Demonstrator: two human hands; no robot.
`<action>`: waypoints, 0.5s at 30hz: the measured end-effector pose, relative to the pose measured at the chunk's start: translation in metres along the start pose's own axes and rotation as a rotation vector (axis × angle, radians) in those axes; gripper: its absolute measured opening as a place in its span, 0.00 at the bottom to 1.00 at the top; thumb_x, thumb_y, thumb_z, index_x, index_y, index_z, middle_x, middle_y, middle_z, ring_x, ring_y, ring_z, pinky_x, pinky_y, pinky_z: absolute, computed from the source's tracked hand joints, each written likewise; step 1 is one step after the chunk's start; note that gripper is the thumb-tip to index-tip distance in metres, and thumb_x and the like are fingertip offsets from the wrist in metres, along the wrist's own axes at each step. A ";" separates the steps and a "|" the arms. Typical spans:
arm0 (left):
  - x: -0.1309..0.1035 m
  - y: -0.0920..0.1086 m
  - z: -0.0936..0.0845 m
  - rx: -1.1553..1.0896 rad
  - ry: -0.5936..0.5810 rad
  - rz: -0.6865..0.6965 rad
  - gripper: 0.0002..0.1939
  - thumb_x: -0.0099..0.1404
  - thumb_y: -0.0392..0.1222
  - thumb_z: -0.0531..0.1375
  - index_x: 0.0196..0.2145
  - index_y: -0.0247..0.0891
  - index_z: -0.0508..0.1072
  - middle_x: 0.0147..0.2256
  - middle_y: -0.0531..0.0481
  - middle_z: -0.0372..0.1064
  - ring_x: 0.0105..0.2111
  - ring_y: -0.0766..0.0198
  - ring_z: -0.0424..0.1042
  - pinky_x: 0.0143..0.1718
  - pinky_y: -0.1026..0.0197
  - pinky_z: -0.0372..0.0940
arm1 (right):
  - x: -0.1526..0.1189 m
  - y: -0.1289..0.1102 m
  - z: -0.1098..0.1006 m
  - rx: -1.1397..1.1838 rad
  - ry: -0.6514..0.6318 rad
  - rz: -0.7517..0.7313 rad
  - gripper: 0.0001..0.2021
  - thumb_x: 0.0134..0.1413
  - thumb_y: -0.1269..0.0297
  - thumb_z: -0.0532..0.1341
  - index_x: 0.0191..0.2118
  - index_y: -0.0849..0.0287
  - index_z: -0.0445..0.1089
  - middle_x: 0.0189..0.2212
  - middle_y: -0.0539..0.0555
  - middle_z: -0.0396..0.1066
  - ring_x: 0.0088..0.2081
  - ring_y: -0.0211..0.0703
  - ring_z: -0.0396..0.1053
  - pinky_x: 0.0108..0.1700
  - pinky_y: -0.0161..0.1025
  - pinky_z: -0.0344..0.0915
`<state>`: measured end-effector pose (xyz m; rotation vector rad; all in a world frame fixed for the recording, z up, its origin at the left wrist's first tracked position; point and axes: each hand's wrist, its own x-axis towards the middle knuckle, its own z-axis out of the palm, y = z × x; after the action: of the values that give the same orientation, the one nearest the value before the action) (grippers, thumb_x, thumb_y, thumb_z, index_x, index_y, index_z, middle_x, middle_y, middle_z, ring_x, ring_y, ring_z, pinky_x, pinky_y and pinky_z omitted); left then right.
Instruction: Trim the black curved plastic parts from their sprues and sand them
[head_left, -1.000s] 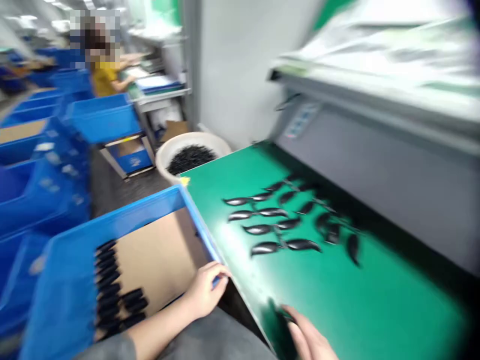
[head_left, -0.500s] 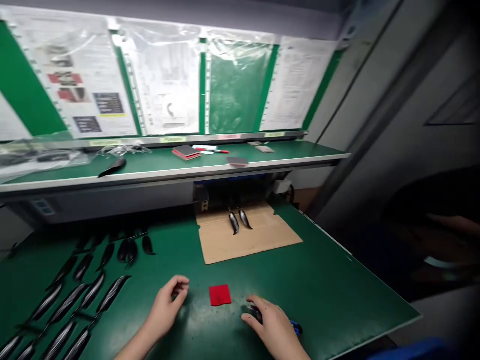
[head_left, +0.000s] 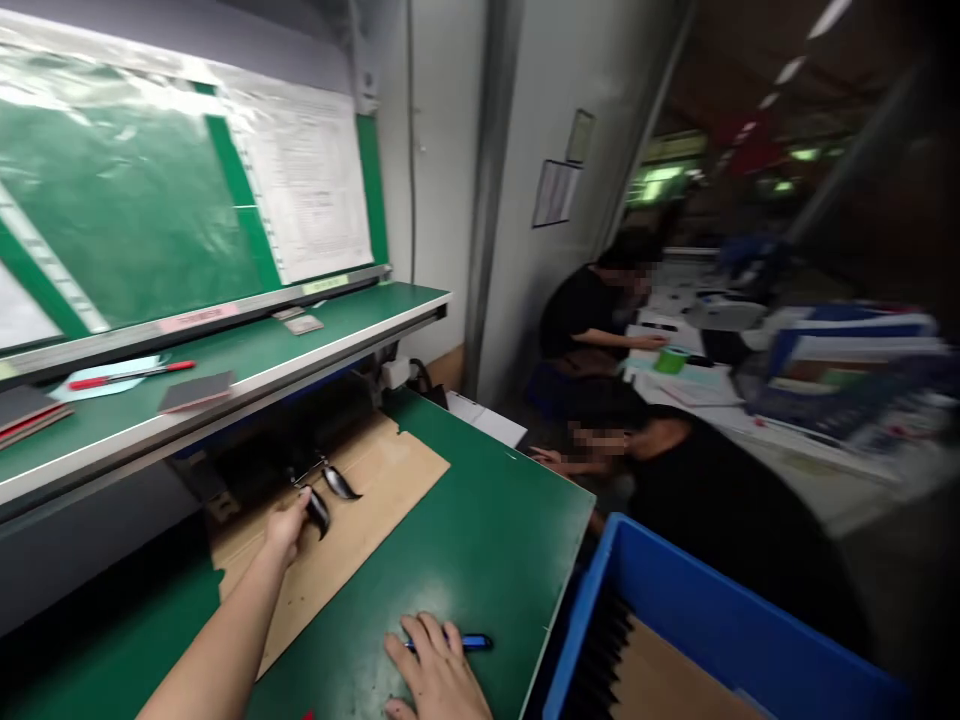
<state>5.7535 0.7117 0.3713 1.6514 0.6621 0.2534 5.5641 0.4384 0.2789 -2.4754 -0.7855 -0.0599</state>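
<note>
My left hand [head_left: 285, 530] reaches over a sheet of brown cardboard [head_left: 382, 490], its fingers closed on a glossy black curved blade [head_left: 318, 512]. Just right of it lies a similar black blade [head_left: 341, 483], with a thin bar between the upper ends of the two. My right hand [head_left: 439, 665] is over the green tabletop with fingers spread, partly covering a slim blue-and-black tool [head_left: 477, 641] whose kind I cannot make out. At the bottom edge only a corner of a red square piece [head_left: 308, 715] shows.
A blue bin [head_left: 720, 610] with black pieces and cardboard stands right of the table. Above the cardboard runs a green shelf [head_left: 352, 312] holding a red pen [head_left: 131, 374] and grey pads [head_left: 196, 391]. Two people [head_left: 731, 520] in dark clothing sit at the right.
The view has swung right, bringing the blue bin and seated people into sight. My left hand has moved from beside the red square to a blade on the cardboard. My right hand's fingers have spread.
</note>
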 end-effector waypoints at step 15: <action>-0.173 -0.080 -0.167 -0.533 -0.322 -0.148 0.41 0.43 0.54 0.69 0.56 0.53 0.64 0.25 0.55 0.69 0.23 0.63 0.68 0.24 0.60 0.66 | 0.026 -0.076 0.040 -0.046 0.010 -0.452 0.27 0.59 0.43 0.50 0.62 0.43 0.52 0.63 0.52 0.54 0.63 0.52 0.48 0.60 0.54 0.51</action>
<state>5.5043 0.7598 0.3629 1.0930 0.4205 0.0453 5.5398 0.5249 0.2864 -2.2890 -1.3366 -0.2551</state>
